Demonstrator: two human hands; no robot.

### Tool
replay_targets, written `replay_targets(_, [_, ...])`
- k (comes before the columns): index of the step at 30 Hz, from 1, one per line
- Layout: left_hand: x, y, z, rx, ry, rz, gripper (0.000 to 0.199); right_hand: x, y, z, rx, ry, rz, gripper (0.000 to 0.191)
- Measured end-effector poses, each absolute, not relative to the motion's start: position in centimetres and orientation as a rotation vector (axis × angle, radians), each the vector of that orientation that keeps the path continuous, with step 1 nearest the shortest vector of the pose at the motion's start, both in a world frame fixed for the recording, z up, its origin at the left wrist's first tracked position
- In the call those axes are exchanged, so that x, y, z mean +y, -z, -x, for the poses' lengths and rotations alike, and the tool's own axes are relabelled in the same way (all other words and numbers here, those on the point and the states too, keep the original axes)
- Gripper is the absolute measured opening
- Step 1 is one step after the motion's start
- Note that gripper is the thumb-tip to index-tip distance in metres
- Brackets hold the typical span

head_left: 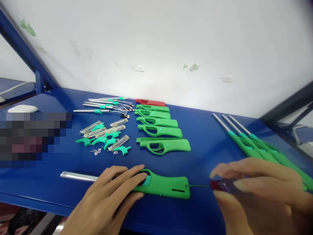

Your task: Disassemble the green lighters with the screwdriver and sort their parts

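Note:
A green lighter [168, 186] with a metal tube lies across the front of the blue table. My left hand [112, 195] is closed round its trigger end, with fingers over the guard. In my right hand [259, 195] is a screwdriver with a dark red, partly see-through handle [217, 185]. Its thin shaft reaches left to the end of the lighter's handle, where a small hole shows. Most of the screwdriver's handle is hidden by my fingers.
Behind lie several green casings [163, 145] and a red one [151, 102]. Metal tubes with wires [90, 111], clear fuel tanks [119, 142] and teal triggers [99, 140] are at left. Finished-looking lighters [254, 148] lie at right. A white wall [161, 39] stands behind.

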State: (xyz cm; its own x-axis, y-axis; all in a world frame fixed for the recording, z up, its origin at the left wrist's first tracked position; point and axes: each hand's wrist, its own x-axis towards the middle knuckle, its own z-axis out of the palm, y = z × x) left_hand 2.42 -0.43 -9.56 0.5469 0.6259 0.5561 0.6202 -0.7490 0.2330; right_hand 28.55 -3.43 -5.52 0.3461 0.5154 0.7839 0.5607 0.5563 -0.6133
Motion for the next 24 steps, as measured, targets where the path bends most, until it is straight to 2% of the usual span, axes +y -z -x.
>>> replay_targets(5, [-0.5,9.4,-2.6,1.127,-0.967,-2.747,0.03,-3.3,5.0,-29.3,-1.419,-0.005,1.079,0.023])
replay_targets(10, [-0.5,9.4,-2.6,1.124,-0.977,-2.747,0.029,-3.8,5.4,-30.0,-1.481,0.131,1.083,0.019])
replay_targets(14, [-0.6,9.4,-2.5,1.126,-0.974,-2.755,0.029,-3.6,5.8,-29.8,-1.429,0.104,1.125,0.033])
replay_targets(18, [-0.6,9.3,-2.4,1.135,-0.949,-2.763,0.03,-3.4,5.3,-29.2,-1.426,0.042,1.05,0.023])
replay_targets(24, [-0.5,8.9,-2.7,1.139,-0.982,-2.761,0.027,-3.6,5.0,-28.4,-1.363,0.06,1.173,0.027])
